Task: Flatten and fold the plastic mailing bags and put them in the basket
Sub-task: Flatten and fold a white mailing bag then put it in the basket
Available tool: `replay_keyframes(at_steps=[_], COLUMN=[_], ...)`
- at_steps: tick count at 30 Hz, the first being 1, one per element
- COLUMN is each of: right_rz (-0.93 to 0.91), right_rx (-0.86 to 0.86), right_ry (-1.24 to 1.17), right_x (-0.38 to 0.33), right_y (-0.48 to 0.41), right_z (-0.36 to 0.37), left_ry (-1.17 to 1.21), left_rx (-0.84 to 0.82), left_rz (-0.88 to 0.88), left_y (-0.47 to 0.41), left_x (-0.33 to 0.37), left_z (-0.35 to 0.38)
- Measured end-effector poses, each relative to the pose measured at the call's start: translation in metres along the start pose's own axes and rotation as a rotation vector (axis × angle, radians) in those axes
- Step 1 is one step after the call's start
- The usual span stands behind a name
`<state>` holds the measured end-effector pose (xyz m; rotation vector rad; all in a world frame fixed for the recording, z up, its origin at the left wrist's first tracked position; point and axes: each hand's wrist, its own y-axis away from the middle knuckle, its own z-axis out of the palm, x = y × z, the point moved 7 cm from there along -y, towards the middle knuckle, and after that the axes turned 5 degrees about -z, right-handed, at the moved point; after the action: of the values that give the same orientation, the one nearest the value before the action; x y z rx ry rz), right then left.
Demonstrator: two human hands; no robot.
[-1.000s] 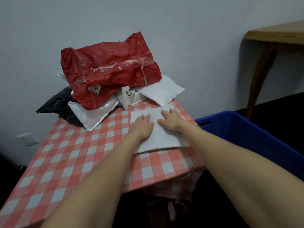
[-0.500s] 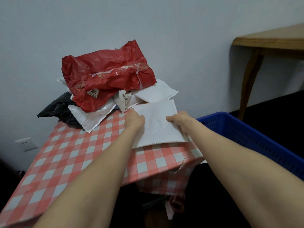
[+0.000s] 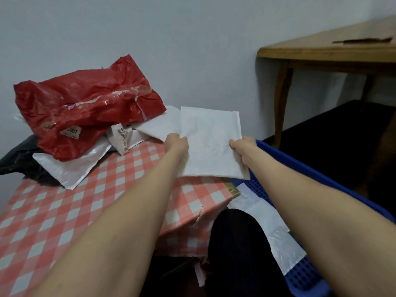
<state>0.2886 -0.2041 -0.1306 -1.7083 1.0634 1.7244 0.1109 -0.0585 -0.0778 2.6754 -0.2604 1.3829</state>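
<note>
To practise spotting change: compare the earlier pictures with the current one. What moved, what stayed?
The white mailing bag, pressed flat on the checked table a second ago, is now lifted and carried right, toward the blue basket. The left hand and right hand each took hold of a side edge. The pile under the red bag stayed put.

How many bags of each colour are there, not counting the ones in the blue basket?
Red bag: 1
Black bag: 1
White bags in the pile: 3 that show
Held white bag: 1
Total: 6
</note>
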Motion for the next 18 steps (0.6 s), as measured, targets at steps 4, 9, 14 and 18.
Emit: replay_keyframes(at_steps=[4, 9, 14, 18], right_rz=[0.068, 0.114, 0.220, 0.293], right_rx=[0.100, 0.186, 0.297, 0.356], right_ry=[-0.022, -0.059, -0.129, -0.102], right_x=[0.018, 0.044, 0.074, 0.106], right_y=[-0.011, -0.025, -0.022, -0.026], right_z=[-0.044, -0.090, -0.123, -0.143], left_ry=[-0.055, -0.091, -0.045, -0.053], left_rx=[-0.070, -0.170, -0.282, -0.341], left_rz=[0.032, 0.049, 0.059, 0.050], left_y=[0.008, 0.022, 0.041, 0.058], left_x=[0.026, 0.046, 0.055, 0.055], left_z=[0.044, 0.102, 0.151, 0.187])
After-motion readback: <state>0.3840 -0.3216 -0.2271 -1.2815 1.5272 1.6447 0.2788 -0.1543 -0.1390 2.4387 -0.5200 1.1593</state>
